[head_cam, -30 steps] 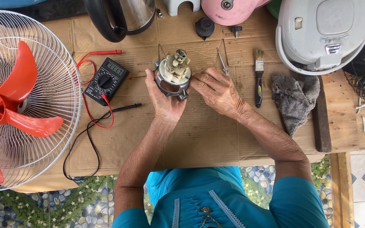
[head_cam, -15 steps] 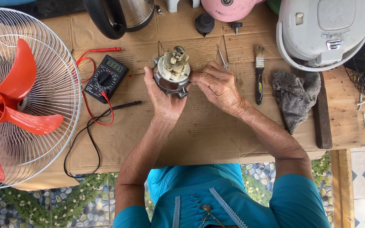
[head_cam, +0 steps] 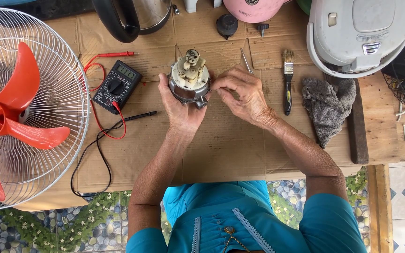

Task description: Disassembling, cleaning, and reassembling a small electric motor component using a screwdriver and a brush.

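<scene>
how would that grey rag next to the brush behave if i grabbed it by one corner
The grey rag lies crumpled in soft folds, so it would likely hang limp and unfold rather than hold its shape. It looks like thin cloth, probably light. Pushed, it would likely bunch up on the cardboard rather than slide neatly toward the brush.

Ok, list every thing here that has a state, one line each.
fan motor: off the table, cupped in the left hand.
right hand: fingertips at the motor's side.
fan: lying flat, blades at rest.
multimeter: display lit, red and black leads plugged in.
paintbrush: lying flat, untouched.
grey rag: crumpled on the table.
rice cooker: lid shut.
</scene>
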